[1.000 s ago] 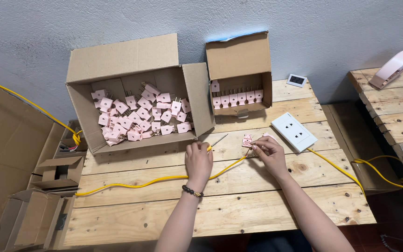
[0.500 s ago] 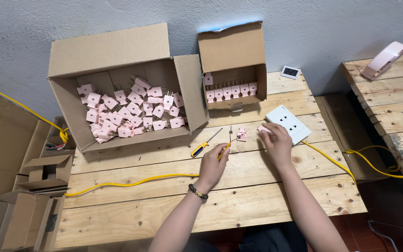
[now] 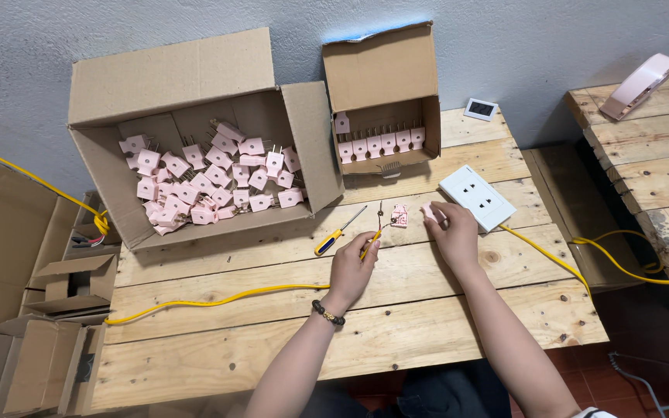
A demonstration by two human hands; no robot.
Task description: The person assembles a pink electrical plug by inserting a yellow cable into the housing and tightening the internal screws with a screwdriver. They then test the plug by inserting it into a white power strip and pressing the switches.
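Observation:
My left hand point(image 3: 352, 268) pinches the free end of a yellow cable point(image 3: 218, 299), its bare wire tips pointing up toward a small pink plug part point(image 3: 399, 216) that lies on the wooden table point(image 3: 365, 340). My right hand point(image 3: 451, 231) holds another small pink plug piece point(image 3: 429, 210) between its fingertips, right beside a white socket plate point(image 3: 477, 197). A screwdriver point(image 3: 337, 233) with a yellow and blue handle lies just left of my left hand.
A large open cardboard box point(image 3: 195, 131) holds several loose pink plugs. A smaller box point(image 3: 382, 89) has pink plugs standing in a row. More cardboard boxes point(image 3: 40, 325) sit at the left. A second yellow cable point(image 3: 621, 259) runs right toward another wooden pallet table point(image 3: 652, 155).
The view has shifted slightly. My left hand brought the cable end up toward the pink part on the table, and my right hand lifted a pink piece near the socket plate.

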